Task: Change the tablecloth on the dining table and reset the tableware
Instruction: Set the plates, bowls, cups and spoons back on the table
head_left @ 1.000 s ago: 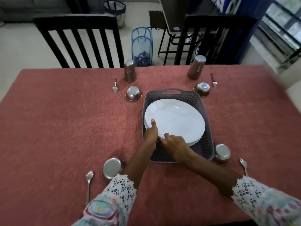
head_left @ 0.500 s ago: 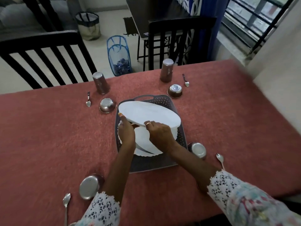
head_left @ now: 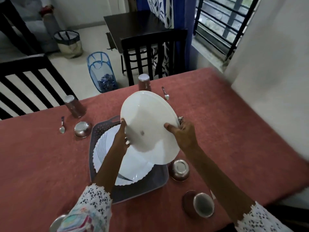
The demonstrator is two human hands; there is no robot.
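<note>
- White plate (head_left: 148, 126), top one off the stack, lifted above grey perforated tray (head_left: 103, 129) at table centre, tilted with far edge raised toward the far-right seat.
- Held by both hands at opposite rims: left hand (head_left: 121, 139) curled round left edge, thumb on top; right hand (head_left: 184, 134) gripping right edge, thumb pressed on upper face, ringed finger behind rim.
- Two-hand hold probably for steadiness, wide plate, smooth surface.
- Remaining scalloped plates (head_left: 108, 151) still in tray, stacked, partly hidden under lifted plate and left forearm.
- Red tablecloth (head_left: 41, 164) already spread flat over dining table, so cloth change judged done, resetting in progress.
- Four settings partly laid: inverted steel tumbler (head_left: 74, 106), upturned steel bowl (head_left: 83, 129) and spoon (head_left: 62, 126) at far left; second inverted tumbler (head_left: 144, 82) and spoon (head_left: 165, 93) at far right, just beyond plate's top edge.
- Near right: steel bowl (head_left: 179, 169) just beside tray corner, another steel cup (head_left: 203, 205) on a dark coaster nearer the body.
- Near left: only a sliver of a steel vessel (head_left: 57, 222) visible by sleeve.
- Vessels upside down, likely to keep insides clean until use.
- Plate spots open at each setting; tilt and gaze suggest far-right seat, by dark chair (head_left: 153, 52), as likely target — a guess.
- Risk: plate edge clipping far tumbler on the way over.
- Blue mesh hamper (head_left: 102, 72) on floor beyond table.
</note>
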